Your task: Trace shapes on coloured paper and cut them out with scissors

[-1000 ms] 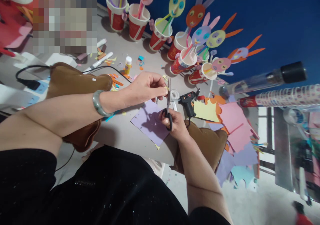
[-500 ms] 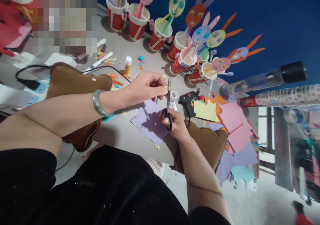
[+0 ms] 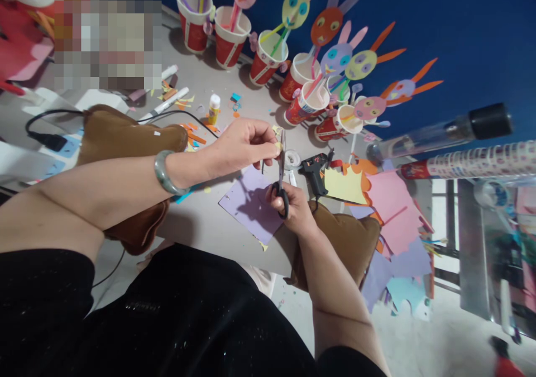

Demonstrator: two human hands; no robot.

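Observation:
My right hand (image 3: 295,206) grips a pair of scissors (image 3: 282,162) by the black handles, blades pointing up and away from me. Just left of the blades, my left hand (image 3: 253,142) is closed in a pinch on a small piece of yellow paper (image 3: 278,147), which meets the blade. Below both hands lies a sheet of purple paper (image 3: 247,209), with a hand's shadow on it. A black glue gun (image 3: 315,171) rests to the right, beside a roll of clear tape (image 3: 292,159).
Red paper cups (image 3: 232,44) with paper rabbit heads stand in a row along the blue wall. A glue stick (image 3: 214,109) stands among paper scraps. Brown cushions (image 3: 134,134) lie on either side. Pink paper (image 3: 393,209) is piled right. A black cable (image 3: 188,113) crosses the table.

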